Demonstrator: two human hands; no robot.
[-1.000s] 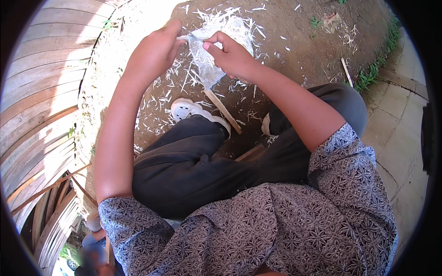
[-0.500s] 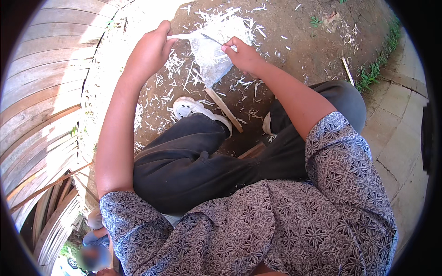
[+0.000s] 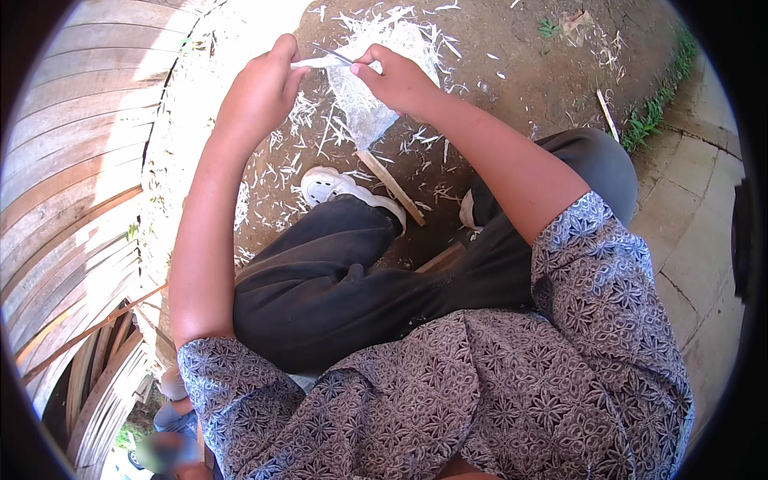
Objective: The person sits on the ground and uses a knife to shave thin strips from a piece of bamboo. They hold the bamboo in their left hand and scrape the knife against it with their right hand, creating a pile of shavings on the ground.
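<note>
My left grip (image 3: 260, 92) is clenched on the near end of a thin pale sliver of wood (image 3: 316, 62), thumb on top and fingers curled beneath, so the strip sticks out to my right and lies almost level across the top of the view. My right grip (image 3: 392, 76) is closed around a small knife; only the slim dark blade (image 3: 334, 54) shows beyond my fingertips, and the handle is hidden inside my fist. The blade lies slantwise over the sliver, its tip pointing up and to my left, its edge resting on or just above the wood near the strip's free end; I cannot tell whether it is biting in.

So the sliver's long axis runs left to right between my two fists, and the blade crosses it at a shallow angle. The left grip is the one on the wood; the right reaches it only through the steel.

Directly below hangs or lies a whitish, papery mass of fine shavings (image 3: 364, 112), and loose pale shavings (image 3: 276, 172) are scattered over the bare brown earth (image 3: 512, 48). A longer flat wooden stick (image 3: 392, 188) lies on the ground beside my white shoe (image 3: 332, 186). My dark trousers (image 3: 336, 280) fill the middle of the view. Curved wooden slats (image 3: 72, 168) stand off to my left.
</note>
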